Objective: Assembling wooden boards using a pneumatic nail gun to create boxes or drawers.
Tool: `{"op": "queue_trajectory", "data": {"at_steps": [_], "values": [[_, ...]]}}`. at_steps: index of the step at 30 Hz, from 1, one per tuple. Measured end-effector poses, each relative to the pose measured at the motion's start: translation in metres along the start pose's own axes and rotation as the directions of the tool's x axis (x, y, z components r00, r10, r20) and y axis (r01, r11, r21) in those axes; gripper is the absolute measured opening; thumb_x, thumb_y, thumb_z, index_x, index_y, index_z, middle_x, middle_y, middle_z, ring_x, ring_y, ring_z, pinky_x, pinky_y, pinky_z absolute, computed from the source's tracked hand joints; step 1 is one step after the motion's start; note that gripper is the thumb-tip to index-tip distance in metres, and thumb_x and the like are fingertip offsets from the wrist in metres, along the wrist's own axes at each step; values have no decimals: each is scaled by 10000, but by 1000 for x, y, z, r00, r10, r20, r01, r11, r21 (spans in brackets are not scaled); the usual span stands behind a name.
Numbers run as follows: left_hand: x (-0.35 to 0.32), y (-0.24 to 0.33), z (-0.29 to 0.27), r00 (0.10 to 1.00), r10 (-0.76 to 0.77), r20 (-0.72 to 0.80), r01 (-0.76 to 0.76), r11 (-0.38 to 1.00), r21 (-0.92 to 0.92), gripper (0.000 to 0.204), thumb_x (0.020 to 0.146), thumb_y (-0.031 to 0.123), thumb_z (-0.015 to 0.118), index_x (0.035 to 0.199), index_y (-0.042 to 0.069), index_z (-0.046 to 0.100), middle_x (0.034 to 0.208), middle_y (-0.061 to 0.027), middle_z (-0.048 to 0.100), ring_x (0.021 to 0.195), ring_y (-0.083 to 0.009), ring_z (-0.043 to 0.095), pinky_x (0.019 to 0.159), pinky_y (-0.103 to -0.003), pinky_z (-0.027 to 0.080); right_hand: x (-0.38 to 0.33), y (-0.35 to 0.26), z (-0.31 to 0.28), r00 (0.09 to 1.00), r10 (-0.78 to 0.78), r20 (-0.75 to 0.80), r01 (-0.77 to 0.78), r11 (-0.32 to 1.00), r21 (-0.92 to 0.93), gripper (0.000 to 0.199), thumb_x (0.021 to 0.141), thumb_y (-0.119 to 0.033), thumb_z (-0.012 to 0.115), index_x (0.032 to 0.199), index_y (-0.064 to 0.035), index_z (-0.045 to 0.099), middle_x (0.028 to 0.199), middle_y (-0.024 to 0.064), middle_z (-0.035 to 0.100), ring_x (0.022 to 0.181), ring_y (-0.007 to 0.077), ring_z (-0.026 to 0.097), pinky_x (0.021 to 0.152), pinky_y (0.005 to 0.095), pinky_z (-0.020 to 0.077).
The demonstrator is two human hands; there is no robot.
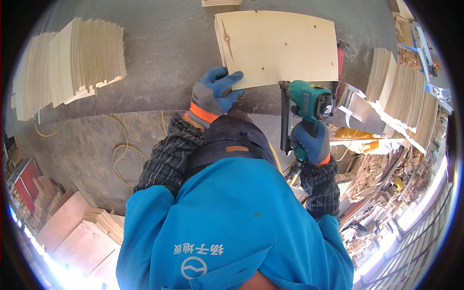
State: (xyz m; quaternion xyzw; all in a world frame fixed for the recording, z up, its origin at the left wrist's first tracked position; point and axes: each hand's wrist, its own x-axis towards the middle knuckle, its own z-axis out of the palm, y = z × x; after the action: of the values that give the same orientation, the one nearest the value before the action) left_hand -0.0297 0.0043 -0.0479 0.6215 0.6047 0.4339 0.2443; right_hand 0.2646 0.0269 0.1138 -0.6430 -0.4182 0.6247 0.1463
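Observation:
A pale rectangular wooden board [290, 50] with a few dark knots lies on the grey worktable [169, 53]. At its near left corner is my left hand [217, 94], in a grey and blue glove with an orange cuff, its fingers closed on the board's edge. My right hand [315, 144], gloved alike, is wrapped round the handle of a green and black pneumatic nail gun [308, 100]. The gun's body is beside the board's near right edge; whether its nose touches the wood cannot be made out.
Stacks of thin wooden boards stand on the left [94, 58] and on the right [406, 96]. A yellow air hose [126, 140] curls on the floor at left. Scrap wood [372, 179] is heaped at right, and wooden panels [79, 232] lie lower left.

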Motion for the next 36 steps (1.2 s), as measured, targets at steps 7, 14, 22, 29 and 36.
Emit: {"op": "queue_trajectory", "data": {"at_steps": [7, 14, 22, 29, 36], "values": [[-1, 3, -1, 1000, -26, 8, 27, 1000, -8, 487, 814, 174, 942, 1281, 179, 805, 1230, -126, 710, 976, -296, 771, 835, -384, 654, -3, 2, -15, 999, -18, 27, 17, 1000, 21, 578, 918, -113, 634, 1455, 96, 593, 751, 49, 636, 619, 122, 600, 588, 263, 481], [1, 6, 0, 999, -10, -49, 10, 1000, -5, 484, 817, 153, 945, 1280, 155, 804, 1239, -138, 713, 1003, -299, 774, 846, -381, 652, -1, -1, -39, 997, -11, -74, 7, 999, -45, 317, 905, -150, 673, 1140, 62, 654, 717, 56, 652, 612, 132, 626, 577, 280, 490], [0, 8, 0, 999, -42, 3, 42, 999, 4, 491, 796, 112, 945, 1265, 159, 809, 1258, -141, 719, 1110, -315, 742, 928, -393, 645, 8, 4, -44, 999, -29, -43, 29, 1000, 0, 570, 902, -128, 645, 1420, 109, 616, 725, 37, 628, 604, 113, 601, 570, 259, 463], [0, 10, 1, 998, -28, -49, 30, 999, 26, 495, 793, 106, 948, 1265, 150, 805, 1260, -148, 722, 1109, -315, 735, 928, -387, 643, 13, 7, -51, 1000, -19, -20, 19, 1000, 10, 562, 908, -124, 644, 1419, 108, 610, 731, 40, 632, 602, 115, 603, 570, 262, 469], [0, 10, 0, 999, -42, -1, 42, 998, 40, 502, 788, 107, 949, 1266, 140, 803, 1249, -151, 717, 1098, -323, 739, 919, -389, 640, 9, 7, -67, 998, -53, -44, 55, 998, 38, 565, 904, -118, 636, 1411, 128, 607, 734, 52, 638, 595, 122, 604, 569, 259, 471]]}}
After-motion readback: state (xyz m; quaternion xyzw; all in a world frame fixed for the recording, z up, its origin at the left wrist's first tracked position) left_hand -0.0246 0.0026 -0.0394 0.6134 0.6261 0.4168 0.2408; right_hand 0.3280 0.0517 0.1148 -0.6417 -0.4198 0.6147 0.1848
